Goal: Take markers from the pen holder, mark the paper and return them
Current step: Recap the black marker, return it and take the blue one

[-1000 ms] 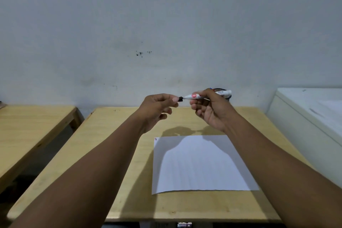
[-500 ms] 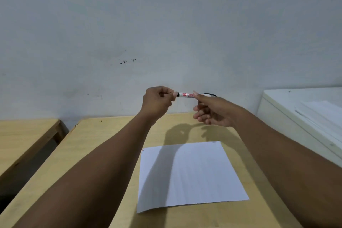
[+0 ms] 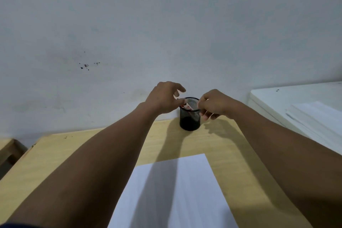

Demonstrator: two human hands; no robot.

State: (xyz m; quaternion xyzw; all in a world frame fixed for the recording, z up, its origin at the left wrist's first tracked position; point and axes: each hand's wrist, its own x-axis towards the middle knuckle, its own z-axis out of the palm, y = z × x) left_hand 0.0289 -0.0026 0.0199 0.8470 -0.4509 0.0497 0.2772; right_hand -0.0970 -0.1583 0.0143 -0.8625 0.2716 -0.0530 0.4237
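A black mesh pen holder [image 3: 190, 120] stands at the far edge of the wooden table [image 3: 55, 155], against the wall. A white marker [image 3: 188, 107] with a red label leans inside it, its top at the left of the rim. My left hand [image 3: 164, 98] hovers over the holder's left side with fingers spread, thumb tip just above the marker's top. My right hand [image 3: 212, 104] is at the holder's right rim, fingers curled in with nothing in them. A white sheet of paper [image 3: 172, 190] lies in front of me, partly under my arms' shadows.
A white cabinet top [image 3: 296, 109] with a stack of white sheets [image 3: 318, 118] is on the right. A second wooden table [image 3: 7, 148] stands at the left, across a gap. The grey wall runs right behind the holder.
Both hands carried the marker forward from above the paper to the pen holder. The marker now sits inside the holder, and my left fingers have spread off it.
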